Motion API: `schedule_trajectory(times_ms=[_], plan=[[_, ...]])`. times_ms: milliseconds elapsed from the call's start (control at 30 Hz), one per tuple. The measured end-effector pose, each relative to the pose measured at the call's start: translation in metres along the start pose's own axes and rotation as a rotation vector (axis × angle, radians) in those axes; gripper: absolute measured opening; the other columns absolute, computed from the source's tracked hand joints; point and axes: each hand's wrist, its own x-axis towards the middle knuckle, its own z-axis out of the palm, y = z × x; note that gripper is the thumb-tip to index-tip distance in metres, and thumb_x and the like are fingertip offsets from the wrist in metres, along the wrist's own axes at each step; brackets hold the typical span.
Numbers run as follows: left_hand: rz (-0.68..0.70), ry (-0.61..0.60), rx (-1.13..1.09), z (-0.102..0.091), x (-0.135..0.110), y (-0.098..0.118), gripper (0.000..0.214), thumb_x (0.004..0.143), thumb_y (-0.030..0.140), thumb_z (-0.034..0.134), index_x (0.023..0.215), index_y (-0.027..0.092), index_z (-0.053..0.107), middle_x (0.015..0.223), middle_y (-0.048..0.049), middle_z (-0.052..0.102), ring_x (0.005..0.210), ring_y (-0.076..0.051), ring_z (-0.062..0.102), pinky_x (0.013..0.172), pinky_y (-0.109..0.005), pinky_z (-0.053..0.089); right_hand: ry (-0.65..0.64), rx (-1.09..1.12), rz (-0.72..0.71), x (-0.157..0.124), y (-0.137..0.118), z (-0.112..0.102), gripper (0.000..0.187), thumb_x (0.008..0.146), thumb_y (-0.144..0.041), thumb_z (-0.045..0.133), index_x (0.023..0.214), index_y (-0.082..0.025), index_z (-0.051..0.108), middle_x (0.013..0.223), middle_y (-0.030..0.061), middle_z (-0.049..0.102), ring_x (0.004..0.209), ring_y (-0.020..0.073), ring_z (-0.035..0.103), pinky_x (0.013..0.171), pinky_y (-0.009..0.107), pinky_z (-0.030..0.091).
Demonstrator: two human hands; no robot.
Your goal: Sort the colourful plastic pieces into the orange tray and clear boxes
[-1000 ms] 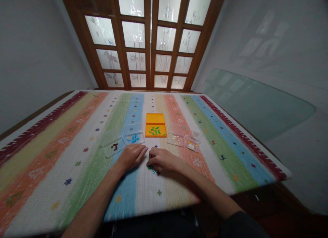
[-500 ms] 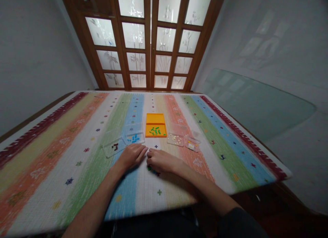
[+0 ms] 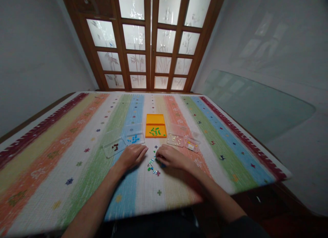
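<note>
"What do you have of the right hand on your feed?"

"I see the right hand [image 3: 170, 156] low over the table, its fingers curled and drawn close together, tips downward. A bit of blue [image 3: 163, 165] shows under them, but from my seat I can't tell whether it is pinched or just lying there."

"And the left?"

"The left hand [image 3: 132, 156] rests on the striped tablecloth [image 3: 143, 192], back upward, fingers pressed side by side. Its palm is hidden from me, so I can't say whether it holds anything."

"Where are the pieces?"

"I have the loose pieces [image 3: 152, 169] scattered on the white stripe between the hands, just beside the right one — green, blue and whitish, too small for me to make out their shapes."

"What stands beyond the hands?"

"Straight ahead I see an orange box [image 3: 155, 119], lid folded back, with green pieces [image 3: 155, 131] inside. To its left are two clear boxes, one with blue pieces [image 3: 135, 139], the outer one with dark red pieces [image 3: 115, 146]. To its right — two more clear ones, with pale pieces [image 3: 175, 139] and yellow pieces [image 3: 189, 142]"
</note>
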Motion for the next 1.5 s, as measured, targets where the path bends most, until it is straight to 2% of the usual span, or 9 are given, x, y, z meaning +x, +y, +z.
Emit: schedule_trajectory(times_ms=[133,200,400,500,867,1067,1200,1300,1500], plan=[[0.023,0.002,0.009,0.001,0.0,-0.001,0.034,0.108,0.029,0.034,0.099,0.019,0.065,0.092,-0.0079,0.076,0.081,-0.021,0.071,0.077,-0.036,0.056,0.135,0.173,0.12,-0.023,0.016,-0.001,0.011,0.094,-0.014,0.055,0.093,-0.016,0.067,0.089,0.007,0.068,0.079,0.0166,0.059,0.073,0.029,0.046],[0.026,-0.004,0.013,0.001,0.0,-0.001,0.035,0.108,0.029,0.033,0.099,0.019,0.065,0.093,-0.0075,0.076,0.082,-0.021,0.071,0.078,-0.035,0.057,0.264,0.192,0.187,-0.037,0.031,-0.006,0.012,0.094,-0.016,0.054,0.091,-0.017,0.066,0.087,0.0062,0.068,0.077,0.0172,0.059,0.072,0.029,0.046],[0.028,-0.006,-0.003,0.003,0.0,-0.002,0.032,0.107,0.029,0.036,0.101,0.019,0.065,0.093,-0.007,0.076,0.083,-0.02,0.072,0.079,-0.034,0.057,0.678,0.071,0.403,-0.088,0.082,-0.025,0.014,0.091,-0.028,0.054,0.089,-0.019,0.065,0.082,0.0068,0.067,0.071,0.0194,0.057,0.07,0.031,0.045],[0.041,0.01,0.001,0.005,-0.001,-0.003,0.032,0.107,0.029,0.036,0.102,0.019,0.066,0.094,-0.0076,0.076,0.083,-0.021,0.072,0.079,-0.035,0.058,0.744,-0.004,0.471,-0.106,0.094,-0.026,0.016,0.089,-0.03,0.053,0.086,-0.02,0.065,0.083,0.0083,0.067,0.073,0.0216,0.058,0.072,0.033,0.046],[0.033,0.034,-0.015,0.006,-0.002,-0.005,0.032,0.107,0.03,0.037,0.105,0.018,0.066,0.097,-0.0086,0.077,0.085,-0.021,0.073,0.078,-0.035,0.059,0.693,-0.037,0.462,-0.115,0.105,-0.006,0.019,0.086,-0.023,0.056,0.087,-0.02,0.075,0.09,0.0111,0.076,0.084,0.0263,0.065,0.079,0.039,0.05],[0.035,0.049,-0.008,0.007,-0.001,-0.005,0.031,0.107,0.031,0.037,0.106,0.017,0.066,0.096,-0.0089,0.078,0.084,-0.022,0.074,0.076,-0.035,0.059,0.697,-0.029,0.421,-0.115,0.102,-0.011,0.027,0.086,-0.017,0.053,0.097,-0.021,0.077,0.094,0.0106,0.077,0.087,0.0256,0.067,0.081,0.04,0.052],[0.048,0.062,0.008,0.008,-0.001,-0.006,0.031,0.107,0.03,0.038,0.108,0.018,0.065,0.098,-0.0091,0.078,0.085,-0.021,0.075,0.076,-0.035,0.06,0.695,0.01,0.337,-0.105,0.088,-0.02,0.024,0.088,-0.016,0.054,0.097,-0.023,0.075,0.097,0.0087,0.076,0.092,0.0248,0.067,0.086,0.042,0.051],[0.056,0.073,0.023,0.01,-0.002,-0.007,0.03,0.107,0.03,0.039,0.109,0.017,0.066,0.098,-0.0092,0.078,0.085,-0.022,0.075,0.076,-0.035,0.06,0.582,0.083,0.22,-0.089,0.065,-0.023,0.019,0.091,-0.017,0.057,0.098,-0.022,0.074,0.097,0.0081,0.073,0.092,0.0224,0.066,0.084,0.038,0.052],[0.046,0.063,0.008,0.01,-0.003,-0.007,0.028,0.106,0.029,0.04,0.109,0.018,0.066,0.098,-0.0091,0.077,0.086,-0.022,0.074,0.077,-0.035,0.059,0.179,0.179,-0.032,-0.05,0.009,-0.006,0.017,0.096,-0.02,0.059,0.105,-0.019,0.073,0.097,0.0068,0.068,0.089,0.0181,0.062,0.08,0.031,0.05]])
